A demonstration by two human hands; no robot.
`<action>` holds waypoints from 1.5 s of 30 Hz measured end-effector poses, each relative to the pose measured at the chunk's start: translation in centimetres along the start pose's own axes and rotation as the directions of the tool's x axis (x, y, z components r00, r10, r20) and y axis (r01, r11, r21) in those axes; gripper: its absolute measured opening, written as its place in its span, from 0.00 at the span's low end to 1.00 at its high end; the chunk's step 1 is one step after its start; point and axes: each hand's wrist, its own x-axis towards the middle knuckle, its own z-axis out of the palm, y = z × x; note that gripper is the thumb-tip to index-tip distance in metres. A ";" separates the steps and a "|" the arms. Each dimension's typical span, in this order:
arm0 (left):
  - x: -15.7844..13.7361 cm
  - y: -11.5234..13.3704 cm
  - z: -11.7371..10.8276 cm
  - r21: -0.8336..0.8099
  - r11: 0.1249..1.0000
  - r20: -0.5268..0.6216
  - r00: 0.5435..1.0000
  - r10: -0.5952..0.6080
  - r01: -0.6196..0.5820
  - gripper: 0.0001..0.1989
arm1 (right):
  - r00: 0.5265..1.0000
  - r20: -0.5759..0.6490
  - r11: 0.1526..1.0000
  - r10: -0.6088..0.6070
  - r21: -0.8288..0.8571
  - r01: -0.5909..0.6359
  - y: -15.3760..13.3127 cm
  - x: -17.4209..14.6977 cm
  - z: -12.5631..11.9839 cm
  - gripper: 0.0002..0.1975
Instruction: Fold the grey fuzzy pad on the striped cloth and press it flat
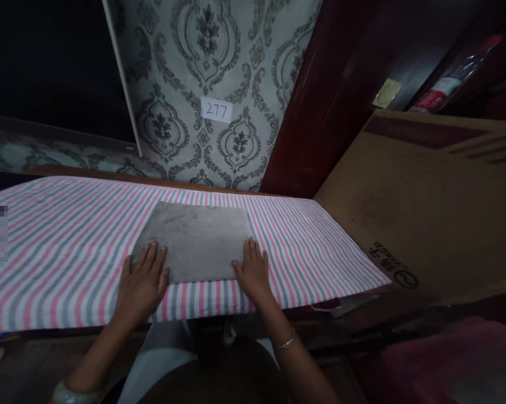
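A grey, soft-looking piece of cloth (202,241), roughly rectangular, lies flat on a pink, grey and white striped cover (84,235). My left hand (141,283) rests on its near left corner, palm down with the fingers stretched out. At the near right corner lies my right hand (253,269), also flat, its fingertips on the cloth's edge and its thumb pointing inward. Neither hand grips anything. Whether the cloth is folded in layers cannot be made out.
A large cardboard box (438,207) stands against the right end of the striped cover. Behind are a patterned wall with a paper label (216,109) reading 277, and a dark screen (54,67) at left. A bottle (446,84) with a red label shows beyond the box.
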 end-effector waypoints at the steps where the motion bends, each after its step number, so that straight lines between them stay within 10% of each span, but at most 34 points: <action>1: 0.0 -0.1 0.0 -0.003 1.000 0.005 1.000 -0.007 0.007 0.31 | 1.000 0.009 1.000 0.012 0.003 -0.012 0.4 -0.2 -0.1 0.35; 10: 6.6 -0.2 -1.9 -0.011 0.999 0.093 0.995 -0.037 0.038 0.28 | 0.987 -0.080 0.987 -0.137 0.071 0.143 -4.2 5.5 -3.6 0.30; 16: 12.9 0.4 0.4 0.051 0.998 0.262 0.964 -0.051 0.039 0.29 | 0.953 0.019 0.951 -0.303 0.073 0.301 -9.2 9.8 -1.1 0.29; 31: 12.3 0.2 2.0 0.080 0.997 0.250 0.968 -0.016 -0.004 0.29 | 0.989 0.058 0.990 0.136 0.023 -0.137 1.1 11.4 -2.4 0.36; 40: 12.3 0.1 1.7 0.067 0.998 0.284 0.958 -0.025 0.006 0.31 | 0.950 0.028 0.950 -0.310 0.056 0.308 -8.3 13.6 -0.6 0.33; 45: 12.4 0.1 1.5 0.081 0.997 0.297 0.954 -0.028 0.004 0.31 | 0.969 0.048 0.966 -0.244 0.100 0.239 -8.3 15.1 0.4 0.34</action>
